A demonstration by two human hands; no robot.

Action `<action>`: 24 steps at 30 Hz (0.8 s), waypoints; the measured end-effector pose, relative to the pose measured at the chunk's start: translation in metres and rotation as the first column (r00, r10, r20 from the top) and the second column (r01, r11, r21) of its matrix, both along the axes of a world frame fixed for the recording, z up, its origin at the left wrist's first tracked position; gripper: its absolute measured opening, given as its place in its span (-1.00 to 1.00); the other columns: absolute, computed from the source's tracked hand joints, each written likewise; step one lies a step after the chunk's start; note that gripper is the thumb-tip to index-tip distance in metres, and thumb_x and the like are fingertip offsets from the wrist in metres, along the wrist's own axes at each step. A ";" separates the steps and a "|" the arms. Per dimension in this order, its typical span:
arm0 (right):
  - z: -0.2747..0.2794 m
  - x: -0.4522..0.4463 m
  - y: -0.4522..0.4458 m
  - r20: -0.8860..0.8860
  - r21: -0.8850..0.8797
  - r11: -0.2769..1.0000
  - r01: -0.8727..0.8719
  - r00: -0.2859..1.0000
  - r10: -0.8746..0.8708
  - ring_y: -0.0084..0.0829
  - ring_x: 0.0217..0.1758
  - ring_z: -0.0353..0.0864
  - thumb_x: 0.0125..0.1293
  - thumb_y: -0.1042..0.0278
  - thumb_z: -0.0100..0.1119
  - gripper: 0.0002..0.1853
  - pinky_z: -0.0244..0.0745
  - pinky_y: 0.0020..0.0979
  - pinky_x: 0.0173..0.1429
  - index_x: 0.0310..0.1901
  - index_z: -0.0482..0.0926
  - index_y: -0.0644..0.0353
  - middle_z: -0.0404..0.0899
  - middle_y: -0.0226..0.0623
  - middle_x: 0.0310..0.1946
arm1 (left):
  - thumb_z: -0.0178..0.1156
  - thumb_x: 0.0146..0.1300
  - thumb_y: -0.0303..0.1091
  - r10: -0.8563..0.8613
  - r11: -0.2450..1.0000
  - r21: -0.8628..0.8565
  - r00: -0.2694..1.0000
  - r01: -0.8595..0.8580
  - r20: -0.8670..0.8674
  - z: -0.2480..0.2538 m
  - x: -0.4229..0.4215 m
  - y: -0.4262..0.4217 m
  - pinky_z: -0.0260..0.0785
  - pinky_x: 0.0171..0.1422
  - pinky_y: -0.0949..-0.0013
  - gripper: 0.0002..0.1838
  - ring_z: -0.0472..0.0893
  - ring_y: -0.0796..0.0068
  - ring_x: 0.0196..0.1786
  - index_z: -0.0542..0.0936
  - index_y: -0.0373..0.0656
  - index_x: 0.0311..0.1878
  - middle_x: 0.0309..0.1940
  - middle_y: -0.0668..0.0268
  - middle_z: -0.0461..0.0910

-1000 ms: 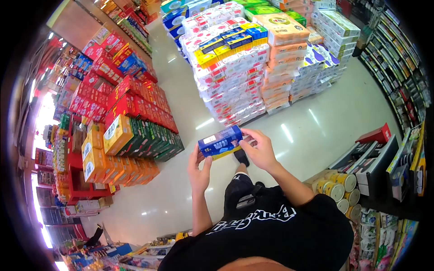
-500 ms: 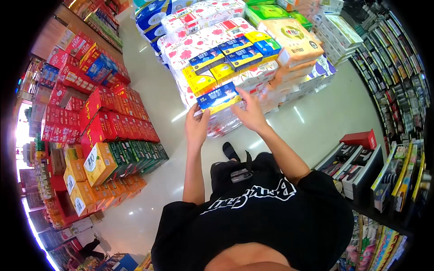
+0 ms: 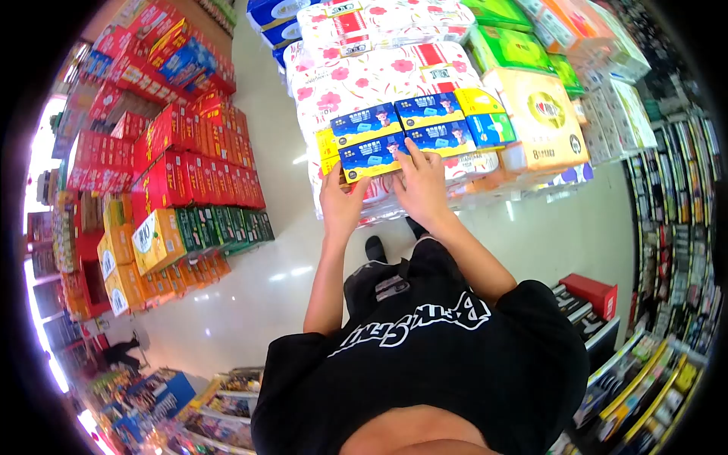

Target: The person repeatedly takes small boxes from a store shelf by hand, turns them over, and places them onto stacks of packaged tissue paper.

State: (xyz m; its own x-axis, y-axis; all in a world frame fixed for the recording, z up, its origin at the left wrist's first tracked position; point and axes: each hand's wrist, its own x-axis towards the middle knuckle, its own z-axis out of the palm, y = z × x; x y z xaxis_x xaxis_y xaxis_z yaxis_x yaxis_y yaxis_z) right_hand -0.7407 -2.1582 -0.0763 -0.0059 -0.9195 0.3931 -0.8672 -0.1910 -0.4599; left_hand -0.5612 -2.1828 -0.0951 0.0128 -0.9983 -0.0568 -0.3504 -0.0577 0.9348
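A flat blue-and-yellow carton [image 3: 371,157] with a cartoon figure printed on it lies at the front left of a group of similar cartons. My left hand [image 3: 341,201] grips its lower left corner, fingers at the side edge and thumb at the front. At its right end, my right hand [image 3: 419,182] has its fingertips on the edge, touching the neighbouring carton [image 3: 436,139] too. Behind are another blue carton [image 3: 365,123] and one more [image 3: 429,108]. All rest on flower-printed white tissue packs [image 3: 334,83].
An orange tissue pack [image 3: 542,121] and green packs [image 3: 509,49] stack to the right. Red cartons [image 3: 171,182] and orange boxes [image 3: 155,243] pile up across the aisle floor [image 3: 296,250] on the left. Shelves [image 3: 675,227] line the right side.
The carton between my hands has gone from tilted at the stack's front edge to flat against the other cartons. My view has shifted closer to the stack.
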 end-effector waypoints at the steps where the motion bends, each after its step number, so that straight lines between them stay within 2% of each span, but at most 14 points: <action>1: 0.001 -0.008 -0.004 -0.036 -0.018 0.999 -0.027 0.999 0.027 -0.02 0.09 0.44 0.13 0.40 0.32 -0.56 0.38 -0.07 0.20 0.09 0.59 0.22 0.48 -0.07 0.29 | 0.42 0.19 -0.37 0.033 0.999 -0.010 0.999 -0.033 0.034 0.000 -0.006 -0.001 0.53 0.16 0.28 -0.33 0.65 0.22 0.07 0.43 -0.39 0.34 0.13 0.00 0.51; 2: 0.000 -0.017 -0.010 -0.009 -0.046 0.998 -0.043 0.999 0.043 -0.06 0.06 0.45 0.11 0.41 0.34 -0.63 0.38 -0.08 0.17 0.01 0.64 0.18 0.51 -0.18 0.28 | 0.41 0.20 -0.38 0.049 0.999 -0.014 0.998 -0.048 0.045 0.003 -0.011 -0.003 0.53 0.16 0.28 -0.33 0.65 0.23 0.07 0.43 -0.38 0.35 0.13 0.00 0.50; 5: 0.002 -0.043 -0.022 0.032 -0.014 0.984 -0.179 0.983 0.180 -0.09 0.05 0.46 0.09 0.39 0.38 -0.65 0.38 -0.09 0.15 -0.03 0.67 0.14 0.52 -0.23 0.27 | 0.38 0.22 -0.41 0.096 0.995 -0.021 0.990 -0.094 0.099 0.007 -0.017 0.002 0.54 0.11 0.31 -0.35 0.64 0.27 0.07 0.41 -0.37 0.37 0.13 0.03 0.49; 6: -0.002 -0.049 -0.024 0.025 -0.008 0.981 -0.194 0.981 0.194 -0.16 0.03 0.44 0.05 0.35 0.46 -0.63 0.37 -0.17 0.14 -0.04 0.69 0.06 0.54 -0.36 0.28 | 0.36 0.24 -0.43 0.108 0.994 -0.035 0.987 -0.104 0.118 0.002 -0.018 0.001 0.55 0.08 0.33 -0.35 0.63 0.32 0.07 0.39 -0.38 0.38 0.13 0.06 0.50; 7: -0.005 -0.054 -0.028 0.038 -0.016 0.973 -0.228 0.973 0.229 -0.16 0.03 0.45 0.06 0.34 0.45 -0.63 0.38 -0.16 0.12 -0.04 0.69 0.07 0.54 -0.34 0.26 | 0.35 0.26 -0.44 0.119 0.992 -0.047 0.983 -0.114 0.136 -0.002 -0.021 0.003 0.56 0.04 0.36 -0.35 0.63 0.36 0.06 0.38 -0.38 0.39 0.12 0.09 0.51; 8: -0.005 -0.058 -0.032 0.050 -0.029 0.965 -0.261 0.964 0.262 -0.16 0.02 0.46 0.06 0.34 0.44 -0.64 0.39 -0.15 0.10 -0.05 0.68 0.08 0.54 -0.32 0.25 | 0.34 0.28 -0.39 0.119 0.992 0.029 0.987 -0.123 0.104 0.016 -0.027 0.003 0.52 0.14 0.26 -0.35 0.61 0.21 0.12 0.38 -0.41 0.38 0.17 0.03 0.49; 11: -0.004 -0.062 -0.038 0.081 -0.056 0.950 -0.307 0.947 0.311 -0.18 -0.02 0.47 0.05 0.31 0.44 -0.65 0.40 -0.14 0.06 -0.08 0.67 0.08 0.55 -0.29 0.21 | 0.34 0.27 -0.28 0.169 0.986 -0.087 0.858 -0.146 0.484 0.011 -0.033 0.013 0.34 0.37 0.06 -0.27 0.46 -0.04 0.28 0.31 -0.43 0.40 0.26 -0.12 0.41; 12: -0.005 -0.062 -0.039 0.060 -0.080 0.946 -0.315 0.946 0.320 -0.18 -0.04 0.47 0.04 0.31 0.44 -0.65 0.40 -0.15 0.05 -0.09 0.67 0.08 0.55 -0.28 0.21 | 0.32 0.30 -0.18 0.219 0.975 -0.145 0.826 -0.168 0.519 0.017 -0.040 0.019 0.21 0.44 -0.04 -0.24 0.34 -0.19 0.35 0.27 -0.46 0.40 0.31 -0.19 0.36; 15: -0.003 -0.062 -0.034 0.015 -0.081 0.939 -0.334 0.942 0.336 -0.15 0.02 0.46 0.09 0.32 0.39 -0.64 0.35 -0.09 0.10 -0.03 0.66 0.08 0.53 -0.25 0.23 | 0.31 0.32 -0.17 0.356 0.933 -0.252 0.752 -0.257 0.554 0.023 -0.044 0.046 0.22 0.44 -0.03 -0.27 0.34 -0.24 0.35 0.28 -0.44 0.39 0.33 -0.20 0.34; 16: 0.001 -0.063 -0.030 0.025 -0.095 0.931 -0.351 0.935 0.355 -0.12 0.09 0.45 0.11 0.34 0.37 -0.66 0.32 -0.08 0.17 -0.03 0.67 0.10 0.52 -0.24 0.23 | 0.29 0.33 -0.18 0.394 0.918 -0.266 0.759 -0.295 0.518 0.026 -0.044 0.060 0.22 0.44 -0.05 -0.29 0.30 -0.28 0.38 0.28 -0.44 0.38 0.35 -0.22 0.31; 19: 0.006 -0.048 0.002 0.064 -0.280 0.830 -0.482 0.854 0.517 -0.10 0.14 0.45 0.11 0.37 0.36 -0.71 0.32 -0.07 0.23 -0.08 0.68 0.12 0.53 -0.25 0.20 | 0.27 0.35 -0.18 0.451 0.889 -0.155 0.767 -0.430 0.457 0.012 -0.027 0.139 0.24 0.44 -0.03 -0.30 0.32 -0.24 0.38 0.28 -0.42 0.40 0.34 -0.21 0.34; 22: 0.003 -0.022 0.043 0.065 -0.230 0.712 -0.663 0.720 0.691 -0.11 0.14 0.46 0.11 0.38 0.36 -0.73 0.36 -0.09 0.21 -0.12 0.67 0.15 0.56 -0.24 0.12 | 0.24 0.36 -0.12 0.319 0.903 0.091 0.796 -0.420 0.514 0.009 -0.014 0.213 0.27 0.43 0.00 -0.30 0.38 -0.15 0.38 0.31 -0.35 0.41 0.32 -0.16 0.40; 24: -0.005 0.005 0.081 0.064 -0.113 0.601 -0.791 0.598 0.799 -0.11 0.16 0.46 0.11 0.37 0.36 -0.73 0.38 -0.11 0.22 -0.12 0.66 0.16 0.56 -0.21 0.08 | 0.23 0.36 -0.06 0.117 0.923 0.223 0.782 -0.313 0.612 0.009 -0.001 0.274 0.29 0.42 0.01 -0.31 0.42 -0.09 0.36 0.34 -0.30 0.40 0.30 -0.12 0.44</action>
